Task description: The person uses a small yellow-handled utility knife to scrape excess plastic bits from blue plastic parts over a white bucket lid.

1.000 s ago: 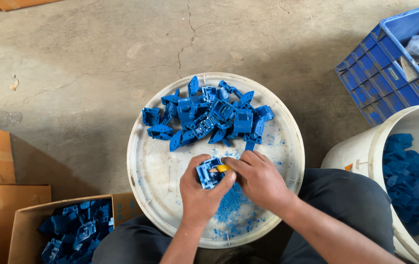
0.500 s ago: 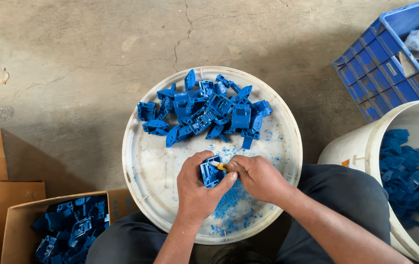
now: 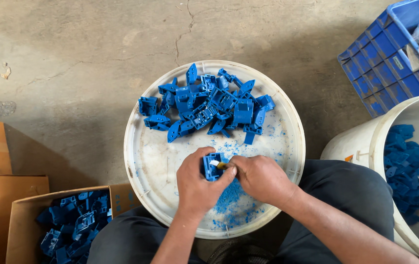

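Little has moved: left hand still clasps one blue part, right hand pinching a small blade against it. Shavings lie beneath; an untrimmed pile waits beyond.

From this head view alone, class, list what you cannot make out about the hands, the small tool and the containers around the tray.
- Small tool: only its tip shows; the right hand covers the rest.
- Blue plastic part: the left hand hides its lower side.
- White bucket: cut off by the right edge.
- Cardboard box: cut off by the bottom edge.
- Blue crate: contents mostly out of frame.
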